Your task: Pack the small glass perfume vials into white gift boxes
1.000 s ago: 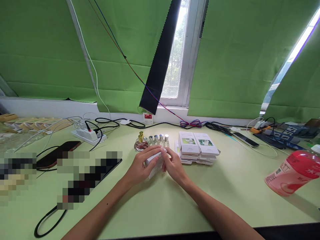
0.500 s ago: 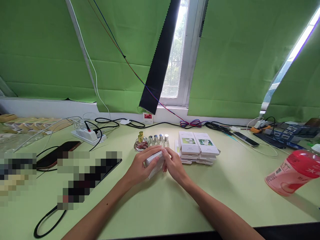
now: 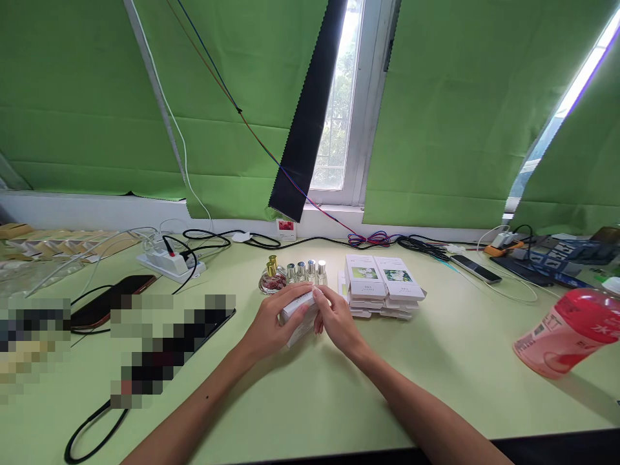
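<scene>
Left hand (image 3: 272, 323) grips white box (image 3: 292, 309); right hand (image 3: 336, 318) touches its right end. Silver-capped vials (image 3: 311, 272) stand just behind. Cartons (image 3: 365, 289) stacked to the right. Pink bottle (image 3: 552, 342) far right, well apart, on green table (image 3: 450, 368).

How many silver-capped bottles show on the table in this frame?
4, in a row beyond the held box: the leftmost bottle beside the gold caps, then the second bottle, third bottle, and rightmost bottle, nearest the stacked white boxes. Others may be hidden behind the left hand.
</scene>
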Demonstrator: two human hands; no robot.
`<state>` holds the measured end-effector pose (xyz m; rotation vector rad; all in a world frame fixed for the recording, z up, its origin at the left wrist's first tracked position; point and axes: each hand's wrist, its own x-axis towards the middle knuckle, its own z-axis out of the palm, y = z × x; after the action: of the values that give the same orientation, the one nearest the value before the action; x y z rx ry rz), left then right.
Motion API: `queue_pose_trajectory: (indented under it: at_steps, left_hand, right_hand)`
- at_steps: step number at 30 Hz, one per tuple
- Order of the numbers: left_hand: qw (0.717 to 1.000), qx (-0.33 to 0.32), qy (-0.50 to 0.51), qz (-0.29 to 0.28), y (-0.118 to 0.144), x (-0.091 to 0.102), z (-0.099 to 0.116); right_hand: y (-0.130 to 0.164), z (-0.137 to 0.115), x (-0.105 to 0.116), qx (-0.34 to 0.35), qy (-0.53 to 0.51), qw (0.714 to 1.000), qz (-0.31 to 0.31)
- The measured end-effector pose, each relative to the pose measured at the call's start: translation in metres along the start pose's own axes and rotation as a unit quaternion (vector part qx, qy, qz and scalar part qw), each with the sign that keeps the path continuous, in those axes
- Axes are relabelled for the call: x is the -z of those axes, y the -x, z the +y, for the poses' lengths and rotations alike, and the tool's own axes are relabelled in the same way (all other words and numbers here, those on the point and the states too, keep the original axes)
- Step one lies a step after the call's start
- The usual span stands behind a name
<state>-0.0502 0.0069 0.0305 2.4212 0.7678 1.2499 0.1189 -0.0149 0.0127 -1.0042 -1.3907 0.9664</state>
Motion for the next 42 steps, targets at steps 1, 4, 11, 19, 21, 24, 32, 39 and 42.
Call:
queue_pose_trajectory:
  at_steps: [1, 4, 11, 19, 21, 24, 32, 39, 42]
  left_hand:
    - [1.0, 0.0, 0.001, 0.0, 0.0, 0.0001, -0.0001]
    - [1.0, 0.001, 0.002, -0.002, 0.0006, 0.0004, -0.0005]
    - [1.0, -0.002, 0.004, -0.002, 0.0011, 0.0004, 0.0004]
    - [1.0, 0.0, 0.002, -0.003, 0.001, 0.0009, -0.0002]
    - [1.0, 0.0, 0.002, -0.002, 0.0007, 0.0008, -0.001]
    - [1.0, 0.003, 0.003, -0.002, -0.0002, 0.0005, -0.0015]
    - [1.0, 0.008, 0.006, -0.003, -0.0004, 0.0, -0.0022]
    - [1.0, 0.017, 0.01, -0.01, 0.0007, 0.002, -0.0006]
    - [0.999, 0.03, 0.011, -0.01, 0.0011, 0.0026, -0.0001]
  right_hand:
    - [0.0, -0.0001, 0.0001, 0.0, -0.001, 1.0, -0.001]
    - [0.0001, -0.0006, 0.0002, 0.001, 0.001, 1.0, 0.0]
    - [0.0007, -0.0001, 0.0008, 0.001, 0.002, 1.0, -0.003]
    - [0.001, 0.0001, 0.0004, 0.007, 0.004, 1.0, -0.002]
    - [0.0007, 0.0005, 0.0001, 0.008, 0.006, 1.0, -0.002]
    - [0.0003, 0.0011, -0.0003, 0.006, 0.006, 1.0, -0.003]
    - [0.0007, 0.0019, -0.0008, 0.001, 0.0, 1.0, -0.003]
    - [-0.0001, 0.0022, 0.0003, 0.001, 0.0, 1.0, -0.003]
    - [0.0005, 0.0007, 0.0006, 0.002, 0.003, 1.0, -0.001]
